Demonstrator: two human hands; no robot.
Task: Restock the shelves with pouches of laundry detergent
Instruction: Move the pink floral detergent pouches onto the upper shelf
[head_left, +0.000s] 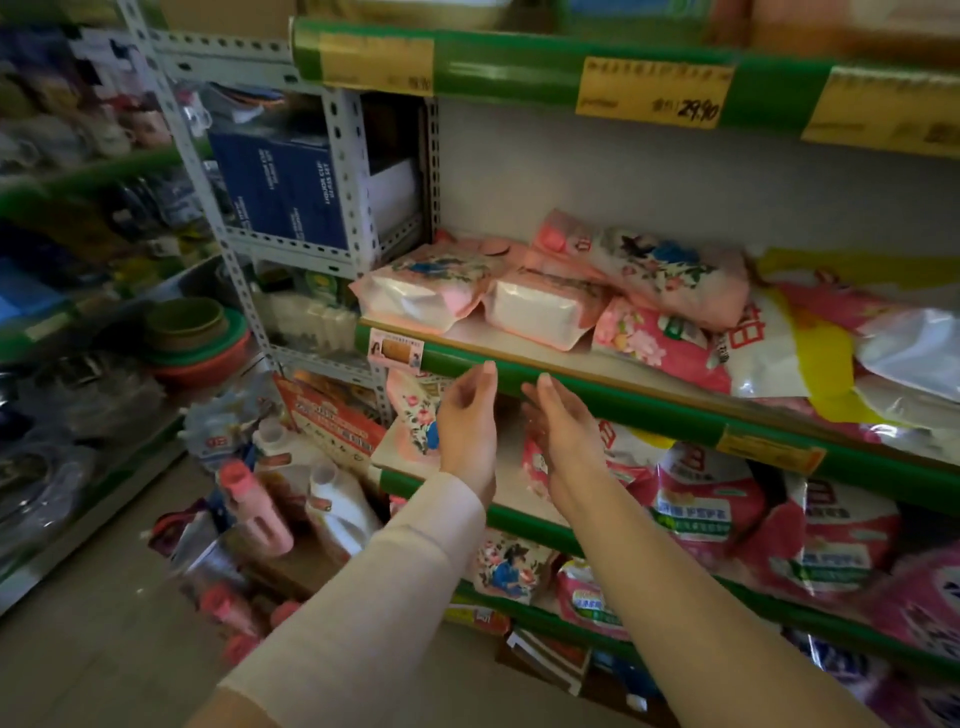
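Pink floral detergent pouches lie flat on the middle shelf: one at the left end (426, 291), one beside it (545, 306), and another stacked on top behind them (654, 270). My left hand (467, 431) and my right hand (566, 436) are both raised just below the green front edge of that shelf (597, 400). The palms face each other, the fingers are relaxed, and neither hand holds anything. More pink pouches (711, 509) fill the shelf below.
A yellow price tag (654, 93) hangs on the shelf above. A grey metal rack (343, 171) with blue boxes stands to the left. Detergent bottles (332, 504) and pink-capped bottles (254, 514) sit on the floor, with stacked basins (192, 338) nearby.
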